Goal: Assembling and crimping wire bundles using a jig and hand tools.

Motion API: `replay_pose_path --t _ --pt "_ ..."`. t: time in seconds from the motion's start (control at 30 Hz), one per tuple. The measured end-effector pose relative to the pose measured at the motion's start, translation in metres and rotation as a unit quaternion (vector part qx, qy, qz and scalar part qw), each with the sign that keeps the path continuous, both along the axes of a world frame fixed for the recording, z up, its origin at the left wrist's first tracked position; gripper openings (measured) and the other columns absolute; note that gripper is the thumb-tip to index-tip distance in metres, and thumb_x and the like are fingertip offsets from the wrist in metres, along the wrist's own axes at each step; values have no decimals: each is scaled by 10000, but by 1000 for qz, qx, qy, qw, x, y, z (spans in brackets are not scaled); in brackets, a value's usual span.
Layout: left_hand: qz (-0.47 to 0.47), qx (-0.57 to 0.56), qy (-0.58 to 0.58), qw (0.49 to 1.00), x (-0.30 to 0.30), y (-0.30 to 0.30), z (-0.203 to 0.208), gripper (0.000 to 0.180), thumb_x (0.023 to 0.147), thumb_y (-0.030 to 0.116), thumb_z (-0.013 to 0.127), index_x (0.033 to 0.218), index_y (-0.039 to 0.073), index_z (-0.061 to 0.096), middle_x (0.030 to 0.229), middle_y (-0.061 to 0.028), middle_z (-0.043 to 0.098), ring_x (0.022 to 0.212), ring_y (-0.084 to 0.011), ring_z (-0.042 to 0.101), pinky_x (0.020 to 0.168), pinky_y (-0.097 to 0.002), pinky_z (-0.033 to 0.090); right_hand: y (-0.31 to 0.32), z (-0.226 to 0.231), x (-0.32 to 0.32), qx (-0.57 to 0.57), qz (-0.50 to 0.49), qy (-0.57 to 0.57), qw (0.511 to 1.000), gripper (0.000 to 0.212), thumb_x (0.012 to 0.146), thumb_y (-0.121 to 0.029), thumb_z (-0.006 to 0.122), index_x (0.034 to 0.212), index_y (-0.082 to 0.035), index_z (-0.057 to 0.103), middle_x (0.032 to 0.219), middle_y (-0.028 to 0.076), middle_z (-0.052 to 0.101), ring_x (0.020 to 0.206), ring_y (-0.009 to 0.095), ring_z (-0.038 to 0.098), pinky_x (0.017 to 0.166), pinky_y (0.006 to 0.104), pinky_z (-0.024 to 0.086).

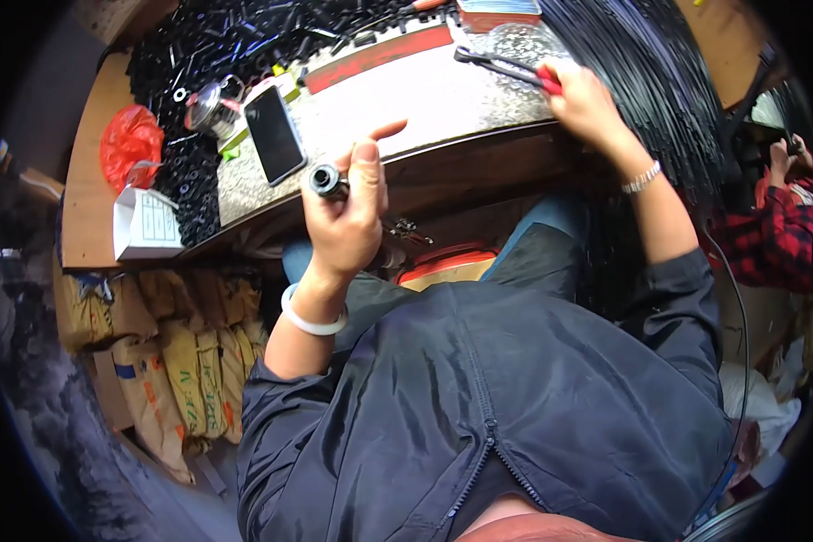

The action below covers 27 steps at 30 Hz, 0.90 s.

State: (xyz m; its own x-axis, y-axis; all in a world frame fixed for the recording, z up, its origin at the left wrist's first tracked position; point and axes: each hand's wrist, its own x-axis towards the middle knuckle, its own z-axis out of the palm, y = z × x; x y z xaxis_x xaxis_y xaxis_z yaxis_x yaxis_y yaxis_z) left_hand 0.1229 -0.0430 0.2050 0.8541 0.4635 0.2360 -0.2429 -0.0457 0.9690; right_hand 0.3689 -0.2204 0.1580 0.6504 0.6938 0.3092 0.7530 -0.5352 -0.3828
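Observation:
My left hand [348,217] is closed around a short black tubular part [326,181], its round open end facing up. The index finger points out to the right over the table edge. In my right hand [587,104] is a pair of pliers [506,68] with red grips and a dark head. The pliers' head points left, above the right end of the pale work surface [370,113]. To the left of the work surface's middle, near my left hand, lies a black smartphone [275,135].
Piled black tubular parts [235,32] cover the table's back and left. A bundle of long black cables [641,72] lies at right. A red plastic bag [132,146], white box [147,224] and glass jar [210,110] stand left. Another person [772,226] sits far right.

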Motion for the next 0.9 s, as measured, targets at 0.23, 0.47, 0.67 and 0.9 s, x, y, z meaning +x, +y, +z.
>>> replay_pose_path --t 0.23,0.47,0.67,0.9 --pt "-18 19 3 1000 3 -5 3 298 979 175 454 1099 -52 607 549 122 361 468 24 287 434 -166 207 21 27 41 -227 -126 -14 966 220 797 -172 561 980 -61 615 959 150 660 930 311 634 802 418 501" --pt "-10 90 20 996 2 -5 3 370 977 231 458 1092 -103 568 545 97 334 444 15 272 406 -167 220 28 20 48 -215 -136 9 967 260 785 -213 569 1015 -128 656 1005 141 661 952 296 637 816 407 501" --pt "-23 97 10 995 3 -8 4 352 988 220 431 1103 -72 590 523 109 343 445 16 270 414 -172 208 18 8 54 -127 -157 -29 979 214 802 -290 603 958 -159 668 922 105 667 866 306 636 726 404 501" --pt "12 31 18 999 10 -18 6 207 945 114 503 1042 8 653 551 107 353 516 3 281 456 -202 211 17 31 -12 220 46 -47 973 128 810 -135 618 903 -50 642 786 88 646 665 208 616 601 282 467"
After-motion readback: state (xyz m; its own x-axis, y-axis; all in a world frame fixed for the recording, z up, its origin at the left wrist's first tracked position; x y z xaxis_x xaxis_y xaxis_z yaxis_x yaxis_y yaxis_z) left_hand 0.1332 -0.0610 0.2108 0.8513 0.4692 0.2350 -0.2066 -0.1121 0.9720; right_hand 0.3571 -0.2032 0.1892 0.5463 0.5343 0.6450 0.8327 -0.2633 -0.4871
